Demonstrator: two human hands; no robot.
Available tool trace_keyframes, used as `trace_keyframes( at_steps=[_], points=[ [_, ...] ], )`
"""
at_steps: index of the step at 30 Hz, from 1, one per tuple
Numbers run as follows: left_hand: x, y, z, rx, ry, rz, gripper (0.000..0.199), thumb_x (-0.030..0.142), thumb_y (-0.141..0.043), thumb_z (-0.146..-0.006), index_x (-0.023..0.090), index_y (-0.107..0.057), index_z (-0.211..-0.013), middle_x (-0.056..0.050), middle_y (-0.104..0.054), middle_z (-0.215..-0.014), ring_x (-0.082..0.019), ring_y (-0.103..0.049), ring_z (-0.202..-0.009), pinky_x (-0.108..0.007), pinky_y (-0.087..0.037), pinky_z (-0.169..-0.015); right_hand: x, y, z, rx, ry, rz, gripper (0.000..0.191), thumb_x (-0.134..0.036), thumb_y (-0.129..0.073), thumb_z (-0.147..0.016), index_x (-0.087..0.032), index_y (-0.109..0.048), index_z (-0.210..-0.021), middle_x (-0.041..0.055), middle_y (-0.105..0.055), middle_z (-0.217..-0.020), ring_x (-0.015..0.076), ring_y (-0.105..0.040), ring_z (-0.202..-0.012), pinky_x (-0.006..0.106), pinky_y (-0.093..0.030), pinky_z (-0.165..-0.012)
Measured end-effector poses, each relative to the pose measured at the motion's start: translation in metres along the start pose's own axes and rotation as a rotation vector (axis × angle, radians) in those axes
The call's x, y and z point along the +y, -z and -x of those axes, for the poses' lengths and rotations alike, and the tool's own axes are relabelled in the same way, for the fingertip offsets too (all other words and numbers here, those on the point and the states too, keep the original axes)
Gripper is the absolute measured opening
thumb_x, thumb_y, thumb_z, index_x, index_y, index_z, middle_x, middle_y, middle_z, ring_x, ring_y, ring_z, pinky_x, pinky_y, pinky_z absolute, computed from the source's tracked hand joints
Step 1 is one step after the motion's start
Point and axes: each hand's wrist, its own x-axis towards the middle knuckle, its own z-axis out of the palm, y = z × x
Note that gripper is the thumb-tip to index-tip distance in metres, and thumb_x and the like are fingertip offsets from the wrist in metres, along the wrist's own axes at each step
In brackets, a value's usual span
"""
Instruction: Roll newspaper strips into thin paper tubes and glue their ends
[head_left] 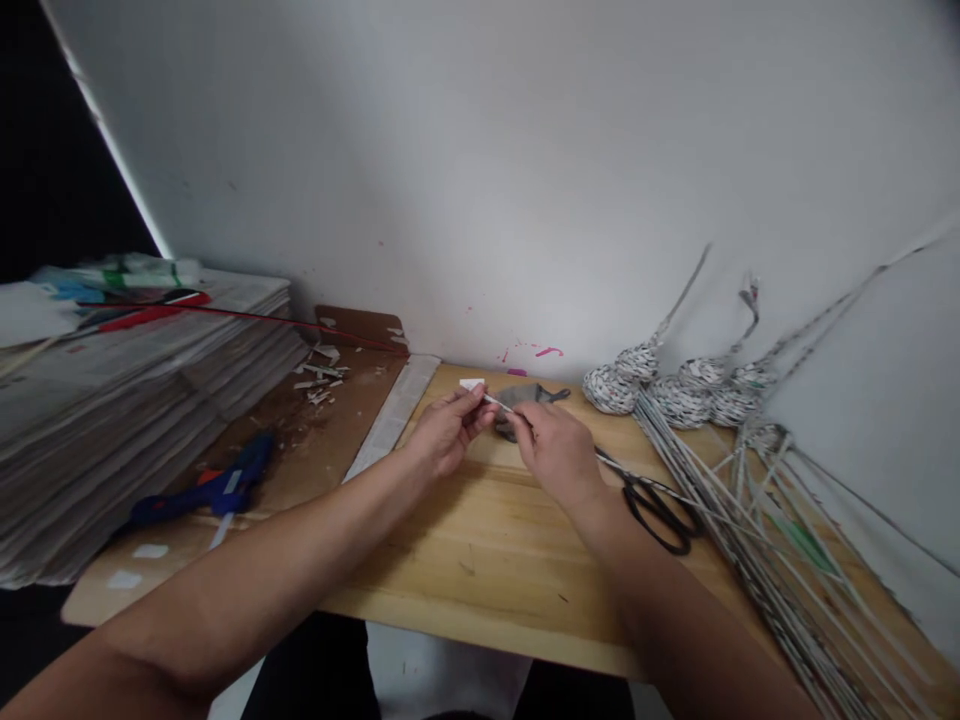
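Observation:
Between my two hands runs a thin white paper tube (496, 402), held above the middle of the wooden table. My left hand (448, 428) pinches its left end, where a small white flap of paper (472, 384) sticks up past the fingertips. The fingers of my right hand (553, 440) are closed on the tube's other end. Just behind my hands lies a grey cloth-like thing (532, 398), partly covered by them. Black-handled scissors (660, 512) rest right of my right wrist, their blades partly hidden under paper tubes.
Several woven paper figures (611, 388) stand against the wall at right, beside a bundle of long paper tubes (739, 550). At left, a blue glue gun (217, 490) and paper scraps (322, 378) lie on a brown board (300, 445), next to a tall newspaper stack (142, 400).

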Motion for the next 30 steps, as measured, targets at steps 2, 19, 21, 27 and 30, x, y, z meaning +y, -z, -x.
trace_keyframes(
  at_steps=[2,19,21,27,30],
  points=[
    [0.005,-0.004,0.011,0.007,-0.017,-0.014,0.004,0.014,-0.067,-0.084,0.010,-0.068,-0.083,-0.005,-0.070,-0.080,-0.008,-0.067,-0.065,-0.015,-0.058,-0.061,-0.003,0.006,0.000,-0.005,0.016,-0.015,0.026,-0.030,-0.042,-0.098,-0.019,-0.064,-0.090,0.0067,-0.068,-0.083,0.0196,-0.060,-0.078,0.029,-0.035,-0.069],
    [0.036,0.034,0.159,0.058,-0.160,0.064,0.010,0.016,-0.074,-0.077,0.011,-0.070,-0.084,-0.003,-0.069,-0.079,-0.007,-0.065,-0.064,-0.013,-0.056,-0.058,-0.108,0.087,0.028,-0.463,-0.002,-0.564,0.027,-0.034,-0.045,-0.096,-0.019,-0.061,-0.080,-0.0014,-0.057,-0.062,0.0112,-0.050,-0.054,0.025,-0.031,-0.053],
    [0.036,0.042,0.172,0.050,-0.152,0.070,0.012,0.017,-0.075,-0.076,0.011,-0.071,-0.084,-0.003,-0.069,-0.080,-0.007,-0.064,-0.062,-0.013,-0.055,-0.057,-0.118,0.087,0.035,-0.672,-0.175,-0.815,0.027,-0.038,-0.045,-0.095,-0.019,-0.060,-0.083,-0.0029,-0.054,-0.060,0.0088,-0.046,-0.046,0.023,-0.031,-0.047],
    [0.035,0.061,0.205,0.057,-0.098,0.089,0.014,0.018,-0.077,-0.074,0.011,-0.071,-0.086,-0.003,-0.068,-0.081,-0.006,-0.063,-0.061,-0.013,-0.054,-0.056,-0.144,0.072,0.067,-0.977,-0.544,-1.384,0.036,-0.054,-0.043,-0.092,-0.019,-0.054,-0.090,-0.0080,-0.042,-0.056,0.0062,-0.035,-0.033,0.021,-0.026,-0.035],
    [0.033,0.067,0.217,0.104,-0.097,0.076,0.015,0.018,-0.079,-0.072,0.010,-0.072,-0.082,-0.003,-0.068,-0.076,-0.007,-0.063,-0.061,-0.013,-0.053,-0.055,-0.156,0.065,0.082,-0.776,-0.313,-1.061,0.032,-0.050,-0.046,-0.093,-0.020,-0.057,-0.096,-0.0024,-0.055,-0.065,0.0100,-0.048,-0.047,0.023,-0.037,-0.044]
  ],
)
